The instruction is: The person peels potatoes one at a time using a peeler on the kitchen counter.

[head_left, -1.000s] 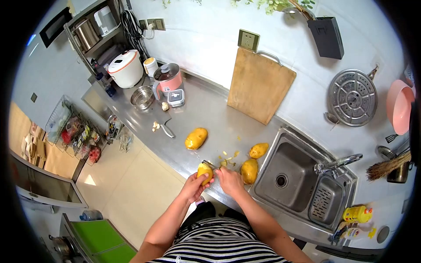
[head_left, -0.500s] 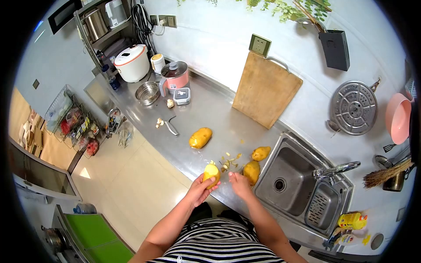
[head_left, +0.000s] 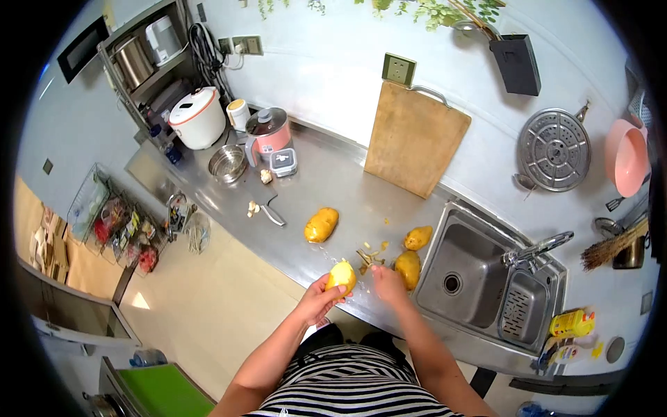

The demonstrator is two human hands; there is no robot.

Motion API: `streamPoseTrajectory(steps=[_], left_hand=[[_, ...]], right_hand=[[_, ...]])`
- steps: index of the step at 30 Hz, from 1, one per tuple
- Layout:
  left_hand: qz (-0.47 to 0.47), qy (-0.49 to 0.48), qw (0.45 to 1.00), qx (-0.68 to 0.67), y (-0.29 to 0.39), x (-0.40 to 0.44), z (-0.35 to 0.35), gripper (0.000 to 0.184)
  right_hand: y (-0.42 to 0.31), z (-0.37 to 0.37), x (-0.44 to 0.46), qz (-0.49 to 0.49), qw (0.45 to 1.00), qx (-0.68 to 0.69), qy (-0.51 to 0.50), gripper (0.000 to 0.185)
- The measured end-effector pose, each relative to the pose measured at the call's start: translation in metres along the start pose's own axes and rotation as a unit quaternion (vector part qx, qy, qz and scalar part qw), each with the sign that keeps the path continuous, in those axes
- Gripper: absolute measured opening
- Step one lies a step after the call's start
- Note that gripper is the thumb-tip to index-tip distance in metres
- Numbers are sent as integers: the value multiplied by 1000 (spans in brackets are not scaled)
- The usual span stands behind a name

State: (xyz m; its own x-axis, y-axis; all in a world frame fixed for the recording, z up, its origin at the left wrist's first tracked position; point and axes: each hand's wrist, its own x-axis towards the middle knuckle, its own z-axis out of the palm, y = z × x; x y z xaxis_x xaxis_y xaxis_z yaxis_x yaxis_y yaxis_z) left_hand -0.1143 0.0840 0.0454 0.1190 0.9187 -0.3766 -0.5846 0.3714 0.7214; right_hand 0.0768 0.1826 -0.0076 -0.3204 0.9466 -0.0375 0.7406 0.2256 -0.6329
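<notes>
My left hand (head_left: 321,300) is wrapped round a partly peeled potato (head_left: 340,279), its pale yellow flesh bare at the top. Just right of it, above the counter, my right hand (head_left: 388,283) is closed; whatever its fingers hold is too small and hidden to name. Potato peels (head_left: 367,260) lie in a small heap beyond the hands. Close to the right hand rests an unpeeled potato (head_left: 408,270), with a smaller potato (head_left: 418,238) behind it. Another whole potato (head_left: 322,225) lies farther left on the steel counter (head_left: 274,240).
A sink (head_left: 462,254) with a faucet (head_left: 538,249) is on the right. A cutting board (head_left: 417,139) leans on the wall. Farther left are a dark-handled tool (head_left: 272,214), garlic (head_left: 253,208), a metal bowl (head_left: 227,164), a pink pot (head_left: 269,132) and a rice cooker (head_left: 197,118).
The view has shifted slightly. My left hand still grips the potato, with more pale flesh showing. My right hand has moved up a little, nearer the heap of peels.
</notes>
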Motion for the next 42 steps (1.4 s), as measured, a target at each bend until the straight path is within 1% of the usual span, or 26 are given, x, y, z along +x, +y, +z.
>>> streamPoseTrajectory(steps=[2, 3, 4, 5, 7, 9, 11, 12, 14, 15, 17, 18, 20, 22, 23, 25, 28, 29, 31, 32, 33, 34, 36, 38, 40, 42], left_hand=[[-4, -12, 1000, 1, 6, -3, 3, 40], [-4, -5, 1000, -4, 8, -2, 0, 40], [-8, -11, 1000, -3, 8, 1, -4, 40], [-6, 9, 1000, 15, 7, 5, -10, 41], [-1, 59, 996, 69, 2, 12, -16, 42], [-2, 72, 996, 61, -4, 16, -16, 42], [4, 87, 994, 59, -3, 19, -11, 43], [1, 84, 995, 60, -4, 20, -7, 43], [-1, 48, 997, 62, -4, 20, -1, 44], [-1, 50, 997, 61, -3, 20, 2, 44], [-25, 30, 999, 23, 4, 19, 7, 40], [-22, 37, 999, 25, 7, 17, 11, 40], [-3, 51, 999, -11, 10, 14, 20, 39], [1, 56, 998, -28, 9, 18, 19, 38], [4, 57, 997, -48, 8, 21, 18, 37], [16, 61, 996, -63, 5, 24, 20, 37], [31, 57, 994, -93, 1, 28, 23, 36], [31, 49, 992, -109, -2, 27, 24, 35], [27, 59, 989, -136, -9, 27, 25, 35], [25, 60, 985, -160, -11, 27, 26, 36], [26, 91, 981, -168, -13, 27, 31, 38], [28, 96, 981, -168, -16, 27, 33, 38], [13, 117, 969, -219, -18, 28, 35, 37], [6, 131, 970, -205, -19, 30, 37, 36], [-2, 141, 972, -189, -19, 37, 37, 35], [-8, 146, 983, -108, -18, 42, 33, 35]], right_hand=[[7, 1, -2, 38, 998, 40, -34, 47], [5, 1, -4, 44, 998, 40, -31, 47], [3, 2, -6, 23, 997, 59, -35, 45], [1, 3, -8, 3, 996, 78, -40, 44], [-26, -10, -16, 17, 996, 87, -28, 43], [-52, -19, -26, 31, 994, 98, -20, 42], [-68, -23, -26, 19, 991, 133, -3, 45], [-69, -23, -23, 23, 991, 132, -1, 45], [-61, -17, -12, 36, 986, 164, -18, 47], [-47, -9, -2, 70, 981, 182, 0, 46], [-23, -6, 10, 78, 982, 174, 8, 46], [-18, -8, 15, 88, 982, 165, 19, 46], [-12, -5, 15, 78, 980, 183, 9, 45], [-21, -20, 10, 38, 986, 159, -24, 40], [-24, -24, 7, 35, 986, 160, -27, 40], [-26, -30, 0, -39, 990, 133, -25, 37], [-21, -38, -1, -82, 988, 123, -40, 33], [-19, -40, 0, -84, 988, 125, -46, 33], [-17, -46, 1, -135, 984, 111, -37, 35], [-17, -49, 1, -137, 983, 114, -44, 35], [-18, -53, 2, -151, 982, 97, -55, 35], [-18, -55, 4, -163, 981, 80, -66, 34], [-15, -55, 5, -176, 979, 71, -76, 34], [-14, -56, 6, -185, 977, 61, -81, 33], [-15, -57, 6, -170, 981, 52, -73, 35], [-14, -54, 12, -145, 985, 58, -75, 34]])
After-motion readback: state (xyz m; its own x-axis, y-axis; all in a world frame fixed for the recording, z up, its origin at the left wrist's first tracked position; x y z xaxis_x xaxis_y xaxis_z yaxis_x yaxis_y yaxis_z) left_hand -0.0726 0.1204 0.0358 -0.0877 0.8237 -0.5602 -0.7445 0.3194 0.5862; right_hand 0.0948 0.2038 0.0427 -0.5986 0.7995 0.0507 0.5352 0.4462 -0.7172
